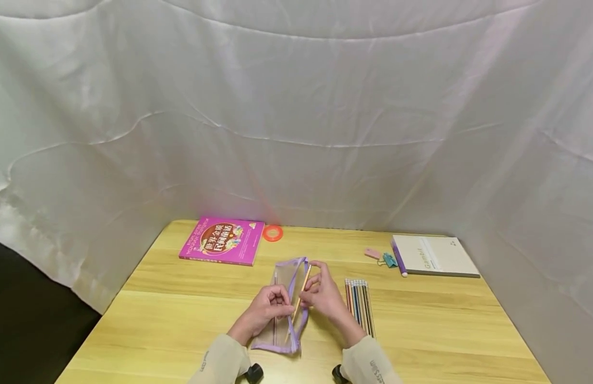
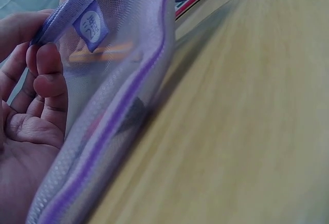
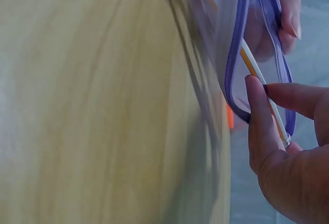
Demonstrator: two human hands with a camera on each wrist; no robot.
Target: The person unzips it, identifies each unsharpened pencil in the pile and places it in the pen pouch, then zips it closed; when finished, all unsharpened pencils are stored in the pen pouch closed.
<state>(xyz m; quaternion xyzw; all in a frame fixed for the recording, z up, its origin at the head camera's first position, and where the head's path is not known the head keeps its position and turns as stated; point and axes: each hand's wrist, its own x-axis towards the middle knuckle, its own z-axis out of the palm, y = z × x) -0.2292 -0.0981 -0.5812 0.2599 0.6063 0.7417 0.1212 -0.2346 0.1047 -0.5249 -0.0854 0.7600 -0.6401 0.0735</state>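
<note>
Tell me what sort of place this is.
Probably a curtained-off booth set up for desk work: pale cloth hangs behind and beside a wooden table, on which lie a pink book and a row of pencils.

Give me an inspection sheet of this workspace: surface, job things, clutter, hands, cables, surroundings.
Surface: wooden table, yellowish.
Job's things: purple mesh pouch, held open; orange pencil partly inside; row of pencils on the table.
Clutter: pink book, orange ring, pink eraser, teal clip, purple pen, notebook.
Hands: left hand pinches the pouch's edge; right hand pinches the orange pencil.
Cables: nothing seen.
Surroundings: pale curtain behind and at both sides.
</note>
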